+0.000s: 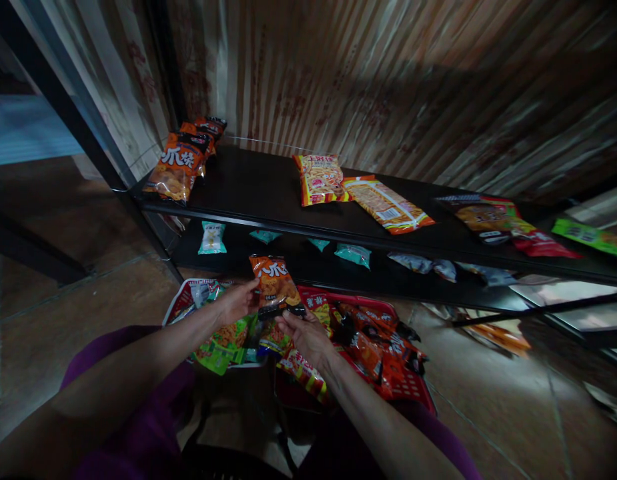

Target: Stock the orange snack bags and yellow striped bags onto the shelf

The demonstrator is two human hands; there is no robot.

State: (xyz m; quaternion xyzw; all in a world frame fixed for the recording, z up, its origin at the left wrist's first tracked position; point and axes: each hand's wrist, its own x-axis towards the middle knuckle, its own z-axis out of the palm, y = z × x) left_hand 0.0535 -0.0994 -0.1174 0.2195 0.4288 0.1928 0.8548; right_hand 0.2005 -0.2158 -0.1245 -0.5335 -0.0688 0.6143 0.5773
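Note:
An orange and black snack bag (277, 283) is held up between my two hands, just in front of the lower shelf. My left hand (239, 300) grips its left edge. At its lower right corner, my right hand (305, 335) pinches the black end. Below are two baskets: a white and red one (174, 308) on the left with green and mixed snack packets, and a red basket (428, 393) on the right full of orange and red bags. Similar orange bags (175, 167) stand at the left end of the upper shelf.
The black shelf unit (253, 180) crosses the view. Its upper board carries noodle snack packets (321, 180), a brown and red packet (488, 220) and a green one (593, 239). Teal packets (212, 238) and silvery ones (411, 261) lie on the lower board. A striped curtain (363, 87) hangs behind.

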